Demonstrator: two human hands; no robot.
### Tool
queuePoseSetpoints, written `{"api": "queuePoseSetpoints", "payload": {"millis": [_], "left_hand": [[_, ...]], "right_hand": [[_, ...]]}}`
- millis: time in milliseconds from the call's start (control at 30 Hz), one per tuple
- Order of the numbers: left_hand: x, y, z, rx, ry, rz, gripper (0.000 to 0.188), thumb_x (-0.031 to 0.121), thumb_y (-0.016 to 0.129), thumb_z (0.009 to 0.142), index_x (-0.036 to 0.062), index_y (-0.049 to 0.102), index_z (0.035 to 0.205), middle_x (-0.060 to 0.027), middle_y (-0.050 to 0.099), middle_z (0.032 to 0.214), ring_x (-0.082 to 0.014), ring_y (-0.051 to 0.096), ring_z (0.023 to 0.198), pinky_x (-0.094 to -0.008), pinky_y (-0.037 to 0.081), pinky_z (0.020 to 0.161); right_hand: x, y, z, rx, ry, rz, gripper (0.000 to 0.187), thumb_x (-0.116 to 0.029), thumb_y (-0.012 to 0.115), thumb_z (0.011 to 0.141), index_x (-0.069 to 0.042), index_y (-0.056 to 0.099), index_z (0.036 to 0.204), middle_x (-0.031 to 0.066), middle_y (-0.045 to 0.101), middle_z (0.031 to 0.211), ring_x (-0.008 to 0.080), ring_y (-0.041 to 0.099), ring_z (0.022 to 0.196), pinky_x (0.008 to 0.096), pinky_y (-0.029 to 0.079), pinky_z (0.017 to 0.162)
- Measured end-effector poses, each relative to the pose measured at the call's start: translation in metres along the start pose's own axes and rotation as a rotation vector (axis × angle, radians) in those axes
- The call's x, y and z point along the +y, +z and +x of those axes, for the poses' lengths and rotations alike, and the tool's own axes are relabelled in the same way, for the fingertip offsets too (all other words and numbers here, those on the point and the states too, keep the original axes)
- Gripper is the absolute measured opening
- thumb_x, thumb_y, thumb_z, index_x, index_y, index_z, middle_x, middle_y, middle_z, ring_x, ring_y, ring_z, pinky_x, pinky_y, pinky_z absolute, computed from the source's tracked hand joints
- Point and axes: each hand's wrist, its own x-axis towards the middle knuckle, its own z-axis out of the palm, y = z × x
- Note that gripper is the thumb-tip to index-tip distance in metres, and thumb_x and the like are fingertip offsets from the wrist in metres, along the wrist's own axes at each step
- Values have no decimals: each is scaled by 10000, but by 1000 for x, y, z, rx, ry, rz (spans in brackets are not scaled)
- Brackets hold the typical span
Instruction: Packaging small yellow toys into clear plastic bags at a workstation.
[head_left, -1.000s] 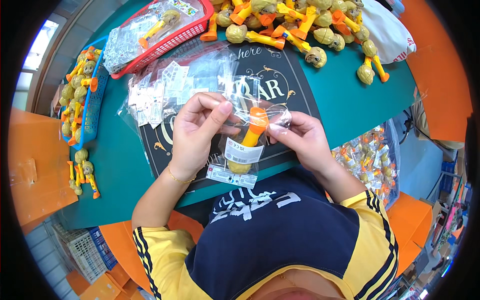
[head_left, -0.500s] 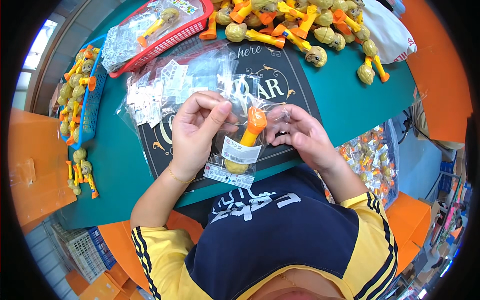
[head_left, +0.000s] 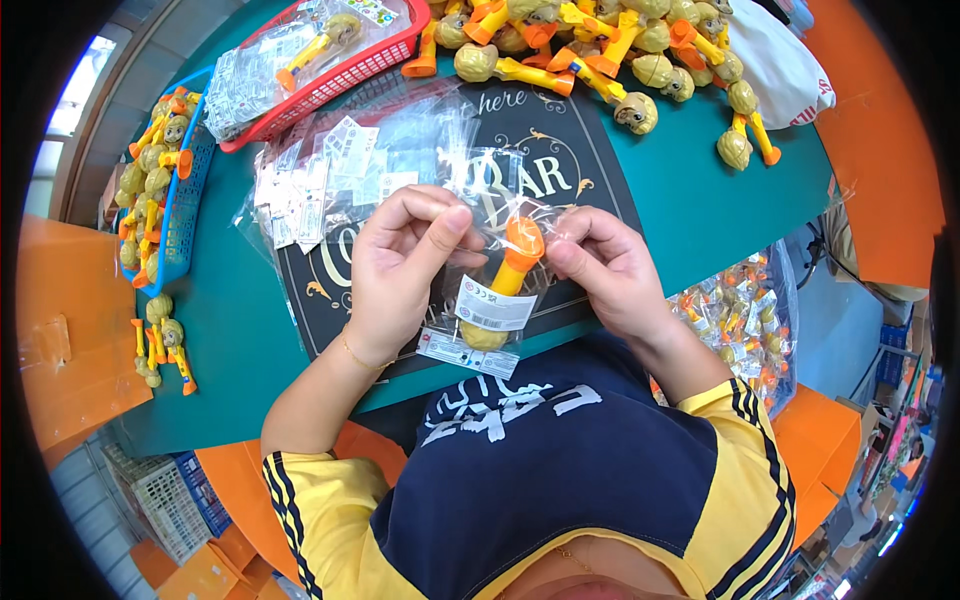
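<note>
A clear plastic bag [head_left: 446,310] hangs between my hands, with a yellow and orange toy [head_left: 510,281] inside it. The toy's orange end points up and its round gold end sits low in the bag. A white label [head_left: 494,305] lies across the toy's middle, and a printed strip shows along the bag's lower edge. My left hand [head_left: 415,250] pinches the upper left of the bag between thumb and fingers. On the other side, my right hand [head_left: 606,265] grips the upper right corner, thumb against the fingers.
Flat clear bags [head_left: 350,180] lie on a black printed mat [head_left: 590,180]. Behind them stands a red basket [head_left: 340,78] of packaging. A heap of loose toys [head_left: 600,50] fills the back. At left is a blue basket [head_left: 185,235] of toys; bagged toys [head_left: 740,315] sit at right.
My right fingers were spread by the bag's edge; now they have closed on its upper right corner. The bag and toy have shifted slightly right.
</note>
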Motion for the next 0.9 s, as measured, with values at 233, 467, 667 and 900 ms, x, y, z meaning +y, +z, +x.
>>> {"api": "queuePoseSetpoints", "payload": {"millis": [233, 467, 667, 900], "left_hand": [[-2, -3, 1, -30, -84, -115, 70, 56, 609, 867, 4, 569, 891, -70, 561, 949, -110, 594, 785, -234, 527, 737], [4, -12, 7, -91, -29, 40, 330, -41, 646, 801, 12, 472, 1076, -122, 578, 991, -143, 605, 870, -255, 514, 780], [13, -7, 8, -97, -143, -32, 517, -45, 608, 816, 23, 335, 1250, -143, 570, 1064, -175, 587, 964, -269, 490, 839], [5, 0, 0, -134, -184, 91, 190, 100, 572, 902, -21, 609, 1043, -83, 638, 980, -150, 609, 899, -274, 484, 834]], "right_hand": [[8, -11, 1, -80, -14, 38, 110, -158, 529, 928, -62, 515, 877, 28, 507, 893, 98, 483, 765, 234, 402, 691], [3, -14, 2, -128, -43, 108, 105, -166, 503, 940, -69, 507, 902, 47, 497, 1012, 136, 505, 830, 263, 424, 724], [6, -16, -1, -49, -2, 203, 71, -146, 515, 932, -78, 507, 909, 64, 498, 1070, 156, 511, 1007, 286, 439, 839], [-7, -25, 4, -16, -26, -40, 224, -153, 598, 830, -67, 491, 1007, 83, 489, 1135, 205, 480, 1125, 346, 394, 951]]}}
